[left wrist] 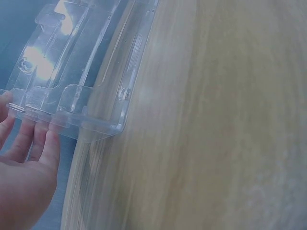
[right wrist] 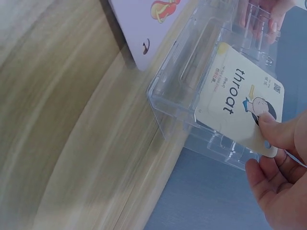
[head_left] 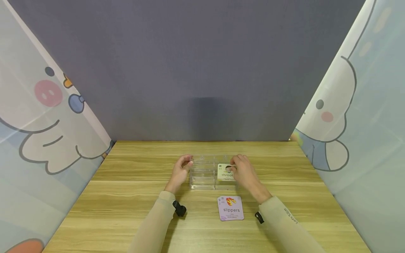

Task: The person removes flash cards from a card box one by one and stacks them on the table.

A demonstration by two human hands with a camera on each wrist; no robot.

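Observation:
A clear plastic tiered rack (head_left: 203, 181) stands on the table, split into two columns. At its left side, my left hand (head_left: 181, 170) grips the side wall; the left wrist view has the fingers (left wrist: 49, 148) along that wall's outer face. My right hand (head_left: 246, 174) pinches the corner of a pale yellow card (right wrist: 228, 96) printed "throat", thumb on the picture. The card leans in the right column, its lower edge inside one of the tiers. Toward me lies a stack of lilac cards (head_left: 231, 208), with "slippers" on top.
The wood-grain table (head_left: 133, 211) ends at a dark grey panel (head_left: 202, 70) behind the rack. Cartoon-printed curtains (head_left: 373, 140) close off both sides. A small black strap piece (head_left: 179, 208) hangs at the left sleeve, another (head_left: 259, 217) at the right.

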